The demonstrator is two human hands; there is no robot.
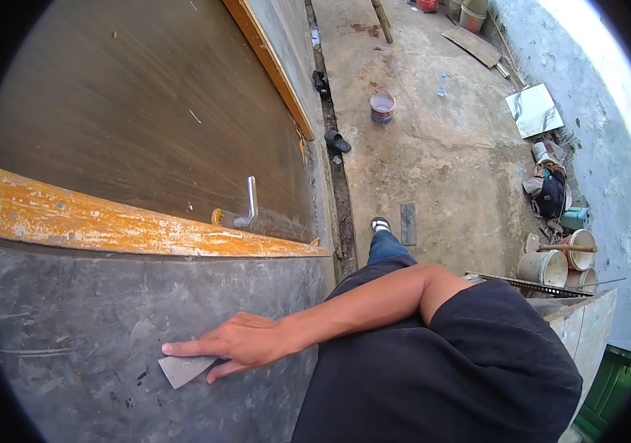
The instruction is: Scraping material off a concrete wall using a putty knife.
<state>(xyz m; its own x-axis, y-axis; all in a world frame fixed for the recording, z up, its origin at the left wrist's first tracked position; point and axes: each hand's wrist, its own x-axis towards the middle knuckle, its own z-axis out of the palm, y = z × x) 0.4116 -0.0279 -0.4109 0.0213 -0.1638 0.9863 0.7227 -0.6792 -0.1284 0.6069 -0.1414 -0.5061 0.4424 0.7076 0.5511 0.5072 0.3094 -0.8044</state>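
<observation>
My right arm reaches across to the left, and my right hand [252,342] is closed around a putty knife [183,370] with a flat metal blade. My index finger lies stretched along the blade and my thumb is under it. The blade rests on or very near a grey, smeared wall [108,310]; whether its edge touches cannot be made out. The handle is mostly hidden in my palm. Small dark marks and pale scratches show on the wall near the blade. My left hand is out of sight.
A worn orange frame [145,224] borders a brown door [145,111] with a metal handle [250,203]. On the concrete floor stand a paint bucket [382,108], a plastic bottle [442,85] and a dark shoe [337,141]. Several buckets [544,267] line the right wall.
</observation>
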